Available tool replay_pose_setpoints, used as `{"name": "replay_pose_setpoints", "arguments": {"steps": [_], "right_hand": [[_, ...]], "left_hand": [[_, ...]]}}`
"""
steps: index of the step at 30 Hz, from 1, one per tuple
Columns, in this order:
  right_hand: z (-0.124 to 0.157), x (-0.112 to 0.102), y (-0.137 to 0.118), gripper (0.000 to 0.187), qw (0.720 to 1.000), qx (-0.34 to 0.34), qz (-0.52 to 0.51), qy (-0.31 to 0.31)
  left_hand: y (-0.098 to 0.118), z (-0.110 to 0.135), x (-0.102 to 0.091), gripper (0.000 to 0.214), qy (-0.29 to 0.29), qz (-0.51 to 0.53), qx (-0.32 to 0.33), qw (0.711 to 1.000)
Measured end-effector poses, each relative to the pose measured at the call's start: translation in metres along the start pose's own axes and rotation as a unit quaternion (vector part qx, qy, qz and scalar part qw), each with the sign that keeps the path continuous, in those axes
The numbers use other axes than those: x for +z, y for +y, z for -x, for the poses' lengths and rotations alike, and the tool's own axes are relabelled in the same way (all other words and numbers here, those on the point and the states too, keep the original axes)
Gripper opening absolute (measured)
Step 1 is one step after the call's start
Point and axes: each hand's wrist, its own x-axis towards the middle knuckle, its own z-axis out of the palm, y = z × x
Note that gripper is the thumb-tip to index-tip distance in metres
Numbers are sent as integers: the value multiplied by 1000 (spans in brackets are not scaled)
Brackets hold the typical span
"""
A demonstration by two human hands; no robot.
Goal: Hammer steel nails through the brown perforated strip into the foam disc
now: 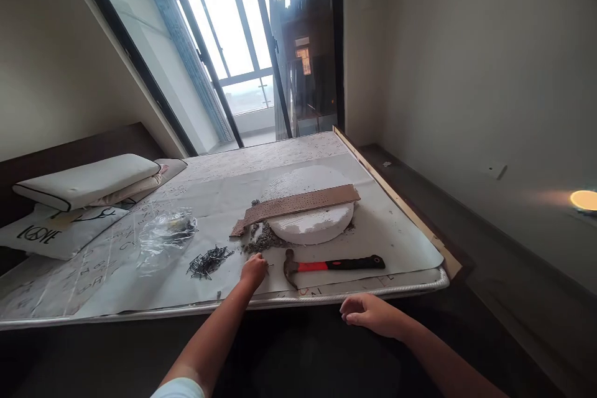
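Observation:
My left hand (253, 272) rests on the paper-covered mattress (140, 298) with its fingers pinched together near a pile of dark nails (208, 260); what it pinches is too small to name. Just right of it lies a claw hammer (333, 265) with a red and black handle. My right hand (366, 313) hovers loosely curled below the mattress edge, holding nothing I can see. Behind the hammer, a perforated brown strip (298, 204) lies across a round white foam disc (310, 211), with grey crumbs (263, 241) beside it.
A crumpled clear plastic bag (165, 233) lies left of the nails. White pillows (88, 181) sit at the far left. A wooden slat (396, 199) runs along the mattress's right side. Glass doors stand behind; a wall and dark floor are on the right.

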Motion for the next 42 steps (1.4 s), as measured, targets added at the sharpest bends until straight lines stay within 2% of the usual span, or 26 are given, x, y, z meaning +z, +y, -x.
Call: {"name": "replay_pose_setpoints", "arguments": {"steps": [5, 8, 12, 14, 15, 17, 19, 21, 23, 25, 27, 32, 35, 42], "right_hand": [[8, -5, -9, 27, 999, -31, -11, 9], [8, -13, -12, 24, 998, -37, 21, 50], [-14, -24, -8, 25, 974, -30, 173, 142], [-34, -27, -4, 29, 942, -31, 291, 166], [-45, -28, -2, 31, 919, -27, 357, 164], [-66, -28, 1, 38, 867, -7, 476, 147], [-84, -29, 2, 44, 833, 8, 537, 128], [-98, -30, 3, 45, 821, 10, 559, 112], [-107, -31, 3, 43, 808, 10, 580, 99], [-113, -34, 3, 46, 798, 11, 596, 87], [-118, -37, 2, 49, 792, 13, 606, 77], [-124, -39, -6, 54, 794, 32, 604, 66], [-125, -37, -12, 51, 800, 51, 593, 75], [-118, -32, -25, 22, 805, 52, 588, 62]], "left_hand": [[14, -5, -13, 28, 18, -50, 27, 998], [18, -10, -32, 23, 21, -47, 22, 998], [31, -15, -65, 16, 52, -2, 15, 999], [45, -14, -82, 16, 90, 41, 19, 995], [54, -13, -90, 15, 130, 108, 18, 985], [73, -13, -102, 15, 188, 268, 6, 945], [90, -15, -110, 20, 198, 418, -3, 887], [103, -22, -114, 23, 199, 519, 0, 831], [110, -32, -117, 22, 210, 579, 11, 788], [112, -42, -119, 19, 213, 618, 23, 757], [113, -52, -122, 20, 208, 639, 27, 740], [109, -71, -128, 23, 197, 661, 20, 724], [104, -82, -127, 23, 196, 661, 14, 724], [97, -106, -120, 29, 219, 564, 3, 797]]}}
